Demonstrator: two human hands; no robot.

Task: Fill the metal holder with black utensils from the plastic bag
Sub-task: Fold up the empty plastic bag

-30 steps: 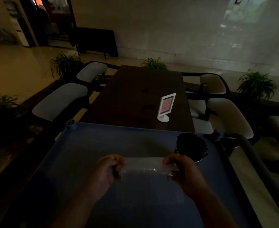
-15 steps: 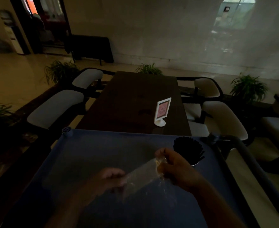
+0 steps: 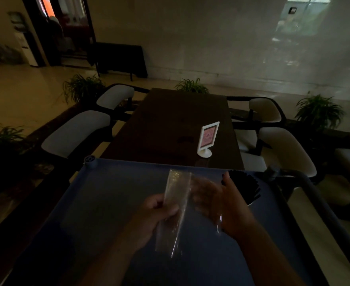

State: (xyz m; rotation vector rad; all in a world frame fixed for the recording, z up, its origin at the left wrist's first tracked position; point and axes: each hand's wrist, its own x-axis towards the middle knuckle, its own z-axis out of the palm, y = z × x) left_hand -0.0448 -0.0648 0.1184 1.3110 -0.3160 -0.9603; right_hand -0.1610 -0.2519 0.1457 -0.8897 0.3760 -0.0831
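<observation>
The clear plastic bag (image 3: 175, 205) stands nearly upright above the blue cart top (image 3: 108, 203); it looks flat, with no utensils showing inside. My left hand (image 3: 156, 213) is shut on the bag's middle. My right hand (image 3: 221, 203) is beside the bag's right edge with fingers spread, blurred; plastic film trails by its palm. The metal holder (image 3: 250, 202) stands at the cart's right rear, just behind my right hand, packed with black utensils (image 3: 242, 184). Only a bit of its rim shows.
A dark wooden table (image 3: 170, 129) lies beyond the cart with a white sign stand (image 3: 207, 139) on it. White-cushioned chairs (image 3: 75, 133) flank the table on both sides. The cart's dark handle bar (image 3: 314, 193) runs along the right. Potted plants stand around.
The bag went from stretched level between both hands to standing nearly upright in my left hand. My right hand let go of its end and opened beside it.
</observation>
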